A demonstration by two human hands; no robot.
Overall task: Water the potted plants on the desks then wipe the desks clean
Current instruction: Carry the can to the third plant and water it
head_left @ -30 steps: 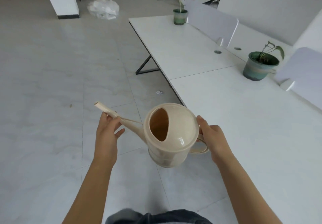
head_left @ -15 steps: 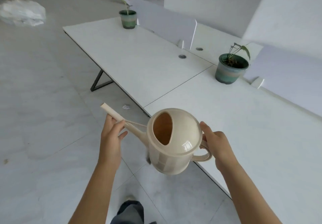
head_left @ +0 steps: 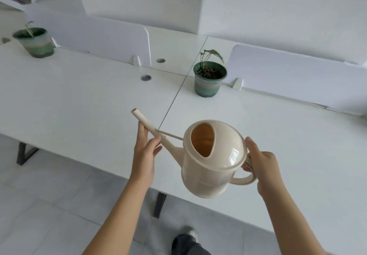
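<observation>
I hold a cream watering can (head_left: 213, 161) in the air above the near edge of the white desks (head_left: 83, 106). My right hand (head_left: 260, 163) grips its loop handle. My left hand (head_left: 146, 151) pinches the long spout between thumb and fingers, and the spout points up and to the left. A green striped pot with a small leafy plant (head_left: 209, 80) stands on the right desk, beyond the can. A second green pot with a thin sprout (head_left: 34, 41) stands at the far left of the left desk.
White divider panels (head_left: 95, 40) run along the back of both desks. Two round cable holes (head_left: 146, 77) lie near the seam between the desks. Black desk legs (head_left: 159, 205) stand below the near edge. My shoe and trouser leg (head_left: 188, 242) show at the bottom.
The view has turned to face the desks square on and come closer; the near pot now sits straight ahead. Both hands keep the same hold on the can.
</observation>
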